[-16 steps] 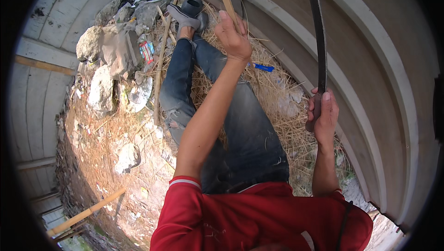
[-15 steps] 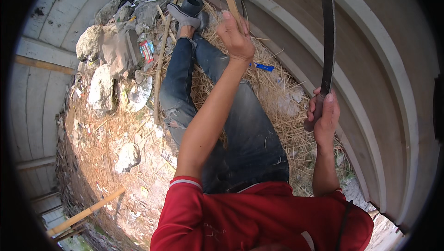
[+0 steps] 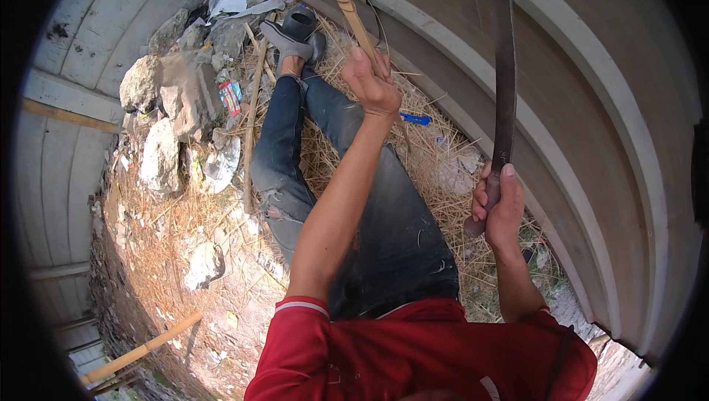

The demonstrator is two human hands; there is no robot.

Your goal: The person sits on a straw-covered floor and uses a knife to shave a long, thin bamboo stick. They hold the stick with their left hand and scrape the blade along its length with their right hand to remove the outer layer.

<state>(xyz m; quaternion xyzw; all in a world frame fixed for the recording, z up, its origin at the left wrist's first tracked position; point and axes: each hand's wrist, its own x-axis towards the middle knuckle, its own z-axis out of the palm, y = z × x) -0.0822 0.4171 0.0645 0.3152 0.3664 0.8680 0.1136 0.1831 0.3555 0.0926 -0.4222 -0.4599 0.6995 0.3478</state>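
My left hand (image 3: 371, 85) is closed round a split bamboo strip (image 3: 348, 7), held up in front of me above my outstretched legs. The upper end of the strip runs out of the picture at the top. A long dark machete (image 3: 504, 69) stands nearly upright in my right hand (image 3: 499, 205), whose fingers wrap its handle with the thumb along the top. Its blade points away from me and is well apart from the bamboo.
Ribbed metal sheeting (image 3: 591, 128) curves close along my right. Straw shavings (image 3: 443, 161) surround my legs, with a blue object (image 3: 416, 119) among them. Rocks (image 3: 159, 153) and litter lie left. A bamboo pole (image 3: 144, 348) slants at lower left; a wooden stick (image 3: 252, 135) lies beside my leg.
My right hand has moved left and slightly toward me with the machete, whose blade turned to show more of its flat side. The left hand and bamboo strip shifted slightly left.
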